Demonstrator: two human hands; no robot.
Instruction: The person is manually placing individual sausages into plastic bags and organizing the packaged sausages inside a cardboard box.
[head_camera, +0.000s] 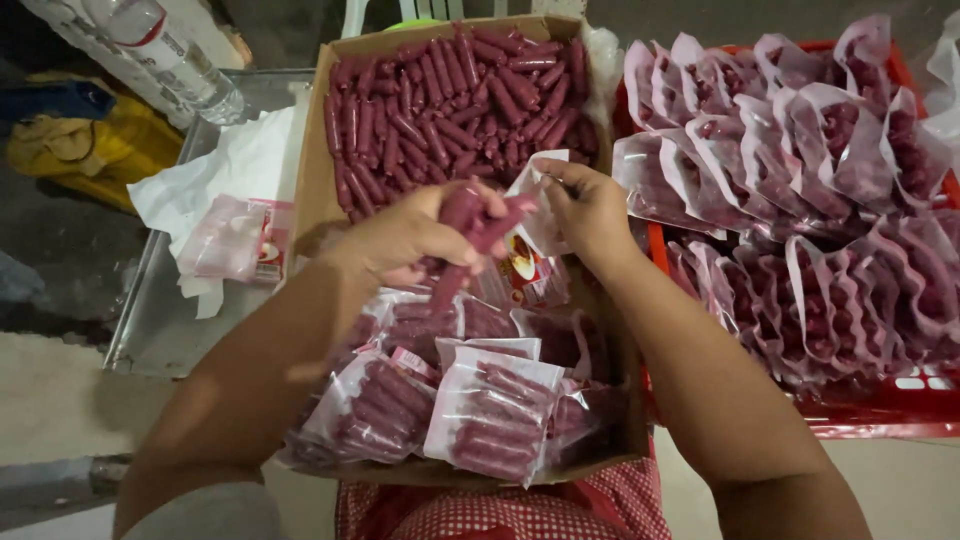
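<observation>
1. The left hand (405, 240) is clenched around a bunch of red sausages (470, 225), their ends pointing toward 2 o'clock.
2. The right hand (590, 210) pinches the open mouth of a clear pouch (530, 250), just beside the bunch.
3. Both hands hover over a cardboard box (312, 170): loose sausages (450, 100) fill its 12 o'clock half, filled pouches (490, 415) lie at 6 o'clock.
4. At 3 o'clock, a red crate (880, 415) holds more filled bags (800, 180).
5. At 9 o'clock, empty pouches (232, 240) rest on a metal surface (150, 330).

Metal table (150, 330) on grey floor (60, 250), white chair legs (360, 15) behind.
</observation>
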